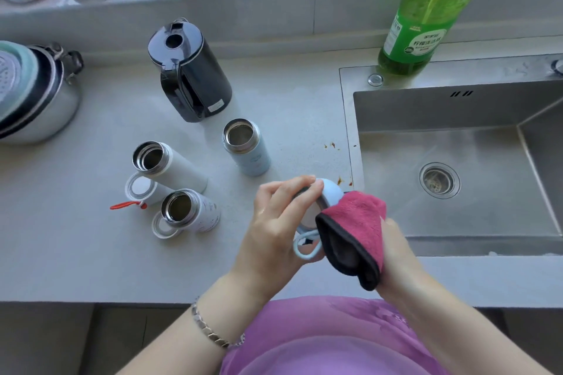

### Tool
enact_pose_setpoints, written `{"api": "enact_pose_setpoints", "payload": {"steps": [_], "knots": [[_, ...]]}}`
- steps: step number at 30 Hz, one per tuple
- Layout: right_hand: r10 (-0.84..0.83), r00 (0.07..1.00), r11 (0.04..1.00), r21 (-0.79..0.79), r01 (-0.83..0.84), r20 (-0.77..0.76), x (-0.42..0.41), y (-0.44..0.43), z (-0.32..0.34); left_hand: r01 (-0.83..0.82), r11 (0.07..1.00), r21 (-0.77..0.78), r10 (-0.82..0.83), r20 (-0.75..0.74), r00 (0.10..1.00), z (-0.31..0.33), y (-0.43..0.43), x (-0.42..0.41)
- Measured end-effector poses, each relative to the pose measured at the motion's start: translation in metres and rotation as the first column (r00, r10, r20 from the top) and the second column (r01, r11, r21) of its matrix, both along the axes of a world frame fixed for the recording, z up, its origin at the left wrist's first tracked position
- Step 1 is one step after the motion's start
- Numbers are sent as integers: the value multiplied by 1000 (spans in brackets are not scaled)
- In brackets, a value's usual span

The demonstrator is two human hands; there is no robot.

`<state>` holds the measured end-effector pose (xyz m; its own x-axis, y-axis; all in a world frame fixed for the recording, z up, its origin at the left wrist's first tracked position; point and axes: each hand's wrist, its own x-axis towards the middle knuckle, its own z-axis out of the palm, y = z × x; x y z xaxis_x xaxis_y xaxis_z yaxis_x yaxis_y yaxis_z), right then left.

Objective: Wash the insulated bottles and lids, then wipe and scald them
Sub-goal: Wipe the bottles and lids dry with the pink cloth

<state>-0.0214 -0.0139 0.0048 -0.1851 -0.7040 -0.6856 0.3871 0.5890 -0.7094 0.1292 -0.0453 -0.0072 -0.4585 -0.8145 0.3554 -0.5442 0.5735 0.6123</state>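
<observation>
Gripping a blue lid [330,192], the left hand [274,222] meets the right hand [396,256] holding a pink cloth [356,222]; green bottle [426,18] label blurred.

Fingers of the right hand [397,257] are hidden under the pink, dark-edged plush cloth [356,222]; grip unreadable. The pale blue round plastic lid [330,192] is partly covered by that cloth and the left hand [274,222]. Pump head of the green plastic detergent bottle [426,18] is cut by the top edge; label print too small. The steel sink [426,109] runs off the right edge.
</observation>
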Motion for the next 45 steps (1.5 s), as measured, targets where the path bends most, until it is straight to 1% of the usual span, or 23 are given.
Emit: {"api": "enact_pose_setpoints", "payload": {"steps": [1,4,7,9,11,13,15,19,23,26,28,29,30,32,33,34,35,38,39,41,43,44,45], "knots": [[8,998,1000,8,-8,-69,0,1,2,-28,999,28,27,37,999,-3,0,5],[35,990,999,-7,-36,-140,-4,-1,8,-138,980,143,118,138,983,-13,10,37],[110,962,994,16,-109,-248,-7,-8,7,-331,916,227,294,182,938,-20,34,84],[142,940,990,59,-130,-309,-5,-14,2,-516,820,247,468,230,853,-24,49,117],[217,906,976,113,-189,-362,3,-19,-5,-683,682,262,612,307,729,-30,58,147],[309,870,951,151,-271,-385,12,-23,-9,-768,583,265,657,402,637,-40,58,173],[373,841,928,166,-334,-391,24,-27,-9,-788,540,295,619,496,609,-51,53,192],[414,815,909,149,-388,-404,42,-31,-4,-744,589,315,526,550,649,-74,33,208],[393,820,919,134,-372,-417,55,-30,0,-666,659,348,415,570,709,-86,21,215],[380,824,924,131,-359,-420,63,-28,-1,-625,690,366,378,553,742,-85,20,217],[381,819,924,137,-357,-430,67,-25,-3,-609,714,346,348,580,737,-74,15,218],[379,819,925,138,-355,-431,68,-25,-5,-608,719,336,370,555,745,-64,11,218],[374,823,927,138,-349,-428,70,-24,-6,-611,718,334,425,485,764,-53,5,218],[364,829,931,143,-336,-425,74,-24,-8,-624,709,330,562,271,782,-29,-17,214],[360,831,933,146,-329,-424,76,-24,-9,-627,706,330,600,193,777,-19,-32,212],[354,833,935,146,-322,-425,78,-24,-11,-624,701,344,613,156,774,-12,-49,209],[348,835,937,144,-318,-427,81,-23,-12,-609,700,372,602,151,784,-6,-66,207],[314,850,949,126,-288,-423,88,-22,-14,-533,707,466,485,229,844,-6,-110,197],[298,860,955,117,-274,-415,90,-22,-14,-500,701,509,454,223,863,-10,-119,195],[280,871,960,109,-258,-404,94,-23,-13,-430,673,602,442,139,886,-21,-127,194],[262,878,965,106,-239,-400,98,-26,-10,-436,667,604,503,67,862,-28,-129,198],[252,881,968,104,-230,-401,99,-28,-9,-465,657,593,553,39,832,-30,-130,201],[247,879,969,98,-226,-408,101,-30,-9,-502,626,597,620,9,785,-29,-131,205]]}}
